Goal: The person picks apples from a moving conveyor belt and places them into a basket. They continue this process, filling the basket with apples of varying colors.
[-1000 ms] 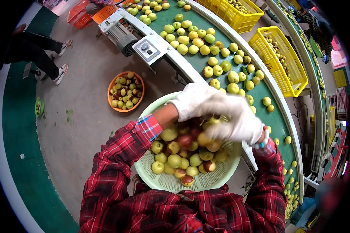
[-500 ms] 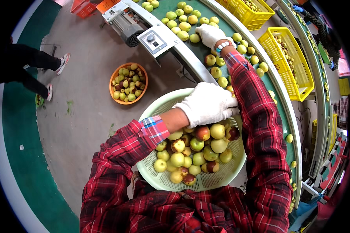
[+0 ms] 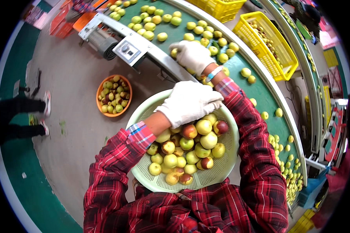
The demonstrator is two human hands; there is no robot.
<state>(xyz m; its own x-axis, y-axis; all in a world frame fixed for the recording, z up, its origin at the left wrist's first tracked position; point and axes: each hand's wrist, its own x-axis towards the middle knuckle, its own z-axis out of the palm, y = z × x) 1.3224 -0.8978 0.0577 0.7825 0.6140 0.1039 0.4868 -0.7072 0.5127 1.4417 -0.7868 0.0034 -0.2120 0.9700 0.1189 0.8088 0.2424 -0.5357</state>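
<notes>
A pale green perforated basket (image 3: 143, 167) sits against my body, partly filled with yellow-green jujubes (image 3: 170, 160), several with brown-red patches. My left hand (image 3: 191, 100), in a white glove, hangs over the basket's far rim, its fingers pressed together and curled. What it holds, if anything, is hidden. Farther off, my right hand (image 3: 194, 56), also in a white glove with a bead bracelet at its wrist, is over the green conveyor belt (image 3: 237, 91). Its fingers close round a jujube (image 3: 174, 53) at the belt's near edge. Loose jujubes (image 3: 221, 42) lie around it.
A metal rail with a control box (image 3: 127, 51) and motor (image 3: 101, 42) borders the belt. An orange bowl of jujubes (image 3: 114, 96) stands on the floor at left. Yellow crates (image 3: 270, 46) are beyond the belt. A person's legs (image 3: 19, 116) show at far left.
The view has swung a little to the right. My right hand has come slightly nearer over the belt, fingers now at a jujube. My left hand stays over the basket. Jujubes on the belt have shifted.
</notes>
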